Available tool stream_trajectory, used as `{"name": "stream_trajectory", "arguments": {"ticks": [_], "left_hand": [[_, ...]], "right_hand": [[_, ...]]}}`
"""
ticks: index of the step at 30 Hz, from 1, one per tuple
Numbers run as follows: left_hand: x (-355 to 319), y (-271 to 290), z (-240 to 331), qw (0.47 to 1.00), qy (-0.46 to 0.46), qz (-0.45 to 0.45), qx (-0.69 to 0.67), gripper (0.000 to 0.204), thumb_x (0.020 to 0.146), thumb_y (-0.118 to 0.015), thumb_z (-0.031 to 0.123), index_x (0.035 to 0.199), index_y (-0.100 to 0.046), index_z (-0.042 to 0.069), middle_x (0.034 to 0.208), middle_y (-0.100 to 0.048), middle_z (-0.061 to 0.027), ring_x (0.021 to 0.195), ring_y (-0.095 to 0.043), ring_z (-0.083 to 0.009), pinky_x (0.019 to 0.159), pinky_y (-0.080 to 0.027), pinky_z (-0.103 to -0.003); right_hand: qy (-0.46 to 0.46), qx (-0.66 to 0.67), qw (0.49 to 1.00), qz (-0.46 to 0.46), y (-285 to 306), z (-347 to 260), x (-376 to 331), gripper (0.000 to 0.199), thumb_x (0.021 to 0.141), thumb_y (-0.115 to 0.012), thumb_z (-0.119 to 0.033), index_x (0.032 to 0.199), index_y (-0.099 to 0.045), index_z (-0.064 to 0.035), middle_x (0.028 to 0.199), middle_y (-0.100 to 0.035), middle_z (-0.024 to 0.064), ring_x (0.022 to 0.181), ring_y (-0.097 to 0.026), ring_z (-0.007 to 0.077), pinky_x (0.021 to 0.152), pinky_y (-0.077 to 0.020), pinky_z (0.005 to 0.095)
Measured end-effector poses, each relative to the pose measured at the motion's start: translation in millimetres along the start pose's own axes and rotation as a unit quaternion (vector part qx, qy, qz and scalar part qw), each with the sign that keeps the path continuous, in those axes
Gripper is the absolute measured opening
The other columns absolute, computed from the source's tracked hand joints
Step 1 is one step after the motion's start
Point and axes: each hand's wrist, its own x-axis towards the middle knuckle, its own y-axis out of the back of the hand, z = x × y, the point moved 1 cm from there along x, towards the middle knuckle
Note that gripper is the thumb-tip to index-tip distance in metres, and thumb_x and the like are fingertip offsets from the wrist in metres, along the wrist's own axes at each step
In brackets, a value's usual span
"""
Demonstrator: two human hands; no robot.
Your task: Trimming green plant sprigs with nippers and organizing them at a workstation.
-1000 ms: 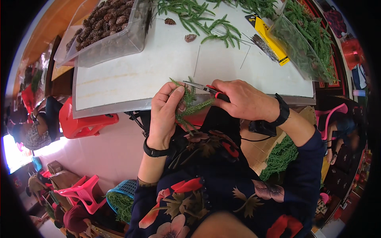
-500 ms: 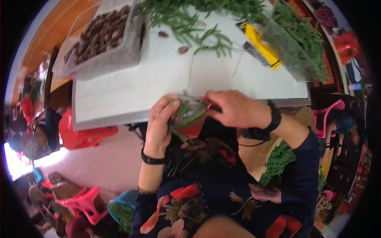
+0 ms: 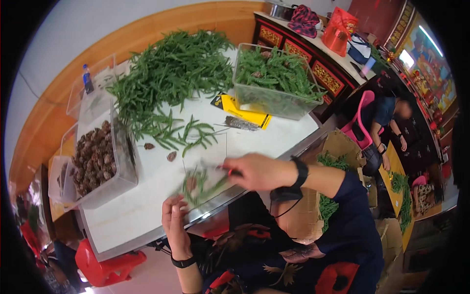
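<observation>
A blurred green sprig (image 3: 201,195) with a brown pine cone (image 3: 191,183) among its needles is over the table's near edge, between my hands. My left hand (image 3: 175,223) is beside the sprig's lower end, its fingers loosely extended and nothing plainly gripped. My right hand (image 3: 259,171) is closed around a tool with a red and black handle (image 3: 232,171). Its metal end is smeared by motion, so I cannot tell whether it is pliers or scissors. Thin wires (image 3: 226,145) lie on the white tabletop (image 3: 127,215) beyond, near two loose pine cones (image 3: 171,156).
A heap of green sprigs (image 3: 171,73) covers the far tabletop. Clear bins hold pine cones (image 3: 95,157) at left and coned sprigs (image 3: 274,76) at far right. A yellow packet (image 3: 245,111) lies between. A cardboard box (image 3: 293,215) stands right; another person (image 3: 387,117) sits beyond.
The view has swung up and right, showing more of the table. The sprig, earlier held in my left fingers, is now apart from them. The tool remains in my right hand.
</observation>
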Motion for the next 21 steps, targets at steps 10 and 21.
{"name": "stream_trajectory", "arguments": {"ticks": [10, 21], "left_hand": [[21, 21, -25, 0.905, -0.197, 0.023, 0.376, 0.016, 0.085, -0.070, 0.009, 0.096, -0.062, -0.001, 0.077, -0.061, -0.0033, 0.059, -0.051, -0.0101, 0.054, -0.042, -0.025], [12, 15, -20, 0.874, -0.233, 0.021, 0.427, 0.011, 0.085, -0.068, 0.007, 0.091, -0.063, -0.001, 0.072, -0.058, -0.0050, 0.059, -0.050, -0.0103, 0.055, -0.042, -0.025]], "right_hand": [[-0.229, -0.062, 0.898, 0.369, 209, 52, 11, 0.046, 0.091, -0.054, -0.040, 0.103, -0.061, 0.0034, 0.082, -0.065, 0.0196, 0.082, -0.065, 0.0318, 0.074, -0.0496, 0.0403], [-0.303, -0.088, 0.857, 0.407, 256, 140, 64, 0.044, 0.092, -0.054, -0.040, 0.108, -0.057, 0.0009, 0.076, -0.061, 0.0132, 0.068, -0.063, 0.0228, 0.055, -0.0502, 0.0371]]}}
